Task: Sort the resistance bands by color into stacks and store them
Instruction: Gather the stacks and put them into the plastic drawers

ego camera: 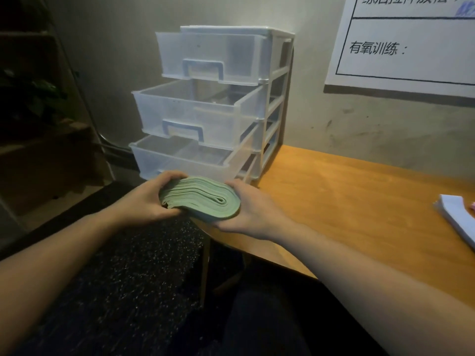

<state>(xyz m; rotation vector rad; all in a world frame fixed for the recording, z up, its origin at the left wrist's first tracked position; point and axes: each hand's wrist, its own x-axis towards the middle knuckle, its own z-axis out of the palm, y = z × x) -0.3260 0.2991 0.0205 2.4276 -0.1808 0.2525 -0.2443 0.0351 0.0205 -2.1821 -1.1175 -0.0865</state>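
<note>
Green stack of resistance bands (pixel 200 197) is up off the table, sandwiched between both hands right in front of the drawer unit (pixel 218 98). Left hand (pixel 146 199) has its fingers curled over the far-left end of the stack with the thumb tucked under the near edge. Right hand (pixel 254 211) cups the rounded right end from below and the side, fingers wrapped behind it, so both are properly holding it, not just resting.

Looks like the sorting part for this colour is done and we're at the storing step. All three clear drawers are pulled out: bottom drawer (pixel 180 158) sits just beyond and a bit above the fingertips, middle drawer (pixel 190 111) above that, top drawer (pixel 208 55) highest. They all look empty as far as I can tell through the plastic.

Next move, I'd guess: lift the stack forward over a drawer's front lip and lower it in flat, keeping the squeeze on both ends so the layers don't fan out. Off to the right of the grip, on the wooden table (pixel 359 201), there's a pale stack (pixel 457 217) at the frame edge, can't tell if it's bands.
</note>
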